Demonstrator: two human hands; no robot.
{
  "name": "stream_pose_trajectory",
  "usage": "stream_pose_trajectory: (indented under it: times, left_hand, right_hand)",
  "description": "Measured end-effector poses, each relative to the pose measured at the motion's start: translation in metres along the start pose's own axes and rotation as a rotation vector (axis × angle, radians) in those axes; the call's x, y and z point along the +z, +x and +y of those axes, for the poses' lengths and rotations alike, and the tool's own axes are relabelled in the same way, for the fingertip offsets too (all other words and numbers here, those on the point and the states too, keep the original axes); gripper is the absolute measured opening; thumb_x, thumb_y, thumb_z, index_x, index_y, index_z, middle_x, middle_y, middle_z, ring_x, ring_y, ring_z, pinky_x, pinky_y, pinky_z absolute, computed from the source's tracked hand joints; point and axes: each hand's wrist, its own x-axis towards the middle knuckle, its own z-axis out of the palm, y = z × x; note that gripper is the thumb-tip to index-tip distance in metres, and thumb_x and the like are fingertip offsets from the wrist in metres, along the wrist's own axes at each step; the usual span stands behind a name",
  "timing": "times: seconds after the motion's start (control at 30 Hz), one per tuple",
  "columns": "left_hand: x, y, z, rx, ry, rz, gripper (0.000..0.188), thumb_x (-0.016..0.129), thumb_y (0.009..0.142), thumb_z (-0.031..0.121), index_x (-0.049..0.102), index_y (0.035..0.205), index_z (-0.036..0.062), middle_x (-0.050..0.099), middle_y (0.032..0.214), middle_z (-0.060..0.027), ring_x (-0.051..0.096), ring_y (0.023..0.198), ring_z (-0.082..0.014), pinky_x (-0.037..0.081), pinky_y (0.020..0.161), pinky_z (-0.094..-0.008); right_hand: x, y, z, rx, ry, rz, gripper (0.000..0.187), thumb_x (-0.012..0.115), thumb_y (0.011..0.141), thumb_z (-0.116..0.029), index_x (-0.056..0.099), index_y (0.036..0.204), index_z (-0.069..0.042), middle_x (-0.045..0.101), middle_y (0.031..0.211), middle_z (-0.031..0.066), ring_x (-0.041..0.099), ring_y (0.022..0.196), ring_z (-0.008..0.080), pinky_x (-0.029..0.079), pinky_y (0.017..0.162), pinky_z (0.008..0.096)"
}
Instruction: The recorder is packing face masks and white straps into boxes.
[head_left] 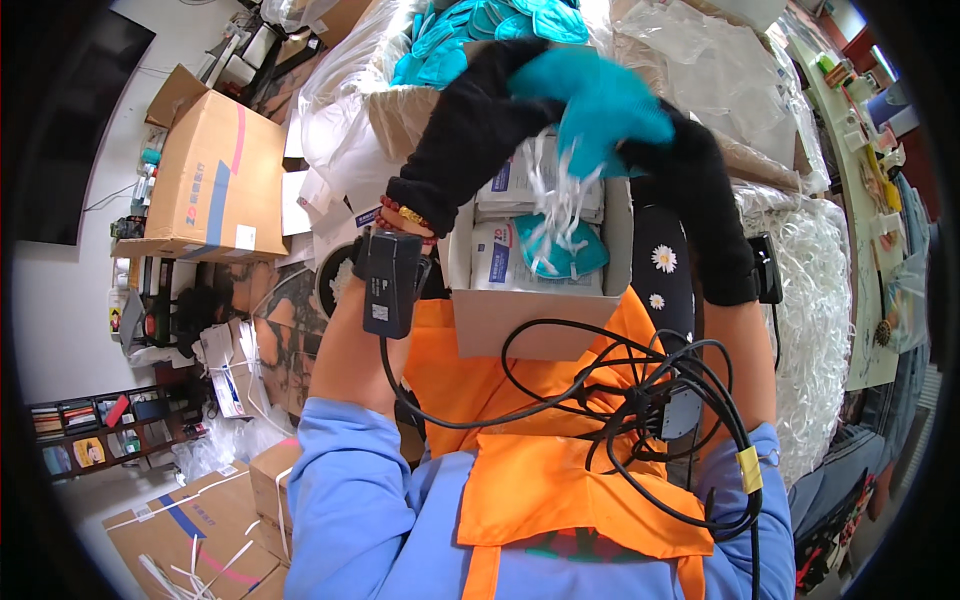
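Note:
Both my hands wear black gloves and are raised over an open white carton (540, 325) on my lap. My left hand (480, 110) grips the left side of teal face masks (595, 95), which are smeared by motion. My right hand (680, 160) closes on their right edge; its fingertips are partly hidden. White ear straps (555, 185) dangle from the masks into the carton. Inside it lie white printed packets (493, 255) and another teal mask (562, 250). How many masks are in my hands I cannot tell.
Ahead stands a plastic-lined box heaped with teal masks (490, 30). Clear plastic sheeting (715, 80) and a mass of white straps (800, 340) are at the right. Cardboard boxes (215, 175) stand at the left. Coiled black cable (640, 400) hangs before my orange apron.

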Motion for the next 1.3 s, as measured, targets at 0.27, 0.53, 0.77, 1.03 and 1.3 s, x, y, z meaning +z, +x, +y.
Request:
stream_pose_trajectory:
  times: [0.27,0.53,0.77,1.03,1.3]
  left_hand:
    - [0.014,-0.044,-0.053,-0.133,0.764,-0.391,0.015,0.058,0.087,0.017,0.069,0.093,0.0094,0.068,0.090,-0.0122,0.066,0.085,-0.0290,0.053,0.078,-0.0373]
    - [0.040,-0.072,-0.070,-0.242,0.793,-0.675,0.027,0.063,0.081,0.016,0.067,0.106,0.0074,0.066,0.104,-0.0161,0.065,0.096,-0.0332,0.053,0.084,-0.0403]
    - [0.035,-0.082,-0.053,-0.290,0.704,-0.887,0.069,0.082,0.063,0.034,0.059,0.121,0.0041,0.053,0.126,-0.0203,0.055,0.115,-0.0351,0.046,0.097,-0.0403]
    - [0.051,-0.080,-0.058,-0.477,0.776,-0.802,0.062,0.081,0.065,0.033,0.061,0.113,0.0017,0.060,0.113,-0.0216,0.060,0.103,-0.0361,0.049,0.089,-0.0420]
    - [0.024,-0.090,-0.041,-0.370,0.666,-0.485,0.037,0.071,0.077,0.026,0.065,0.108,0.0060,0.066,0.106,-0.0167,0.062,0.100,-0.0363,0.049,0.087,-0.0440]
  right_hand:
    - [-0.007,0.006,-0.021,-0.140,0.226,0.529,0.023,0.073,0.083,-0.018,0.071,0.099,-0.002,0.070,0.087,0.0045,0.063,0.079,0.0117,0.049,0.075,0.0273]
    - [-0.009,0.001,-0.024,-0.091,0.152,0.510,0.029,0.072,0.084,-0.026,0.070,0.100,-0.003,0.069,0.092,0.0052,0.063,0.084,0.0137,0.047,0.081,0.0279]
    - [-0.011,-0.002,-0.017,-0.050,0.193,0.489,0.030,0.072,0.084,-0.029,0.070,0.100,-0.003,0.069,0.093,0.0044,0.062,0.085,0.0135,0.047,0.081,0.0293]
    - [-0.009,-0.011,-0.017,0.047,0.158,0.443,0.028,0.071,0.086,-0.025,0.069,0.101,-0.002,0.069,0.092,0.0045,0.062,0.085,0.0120,0.047,0.081,0.0278]
    - [-0.004,-0.022,-0.036,0.055,0.185,0.292,0.028,0.070,0.087,-0.021,0.065,0.106,-0.001,0.066,0.093,0.0023,0.060,0.087,0.0100,0.047,0.081,0.0268]
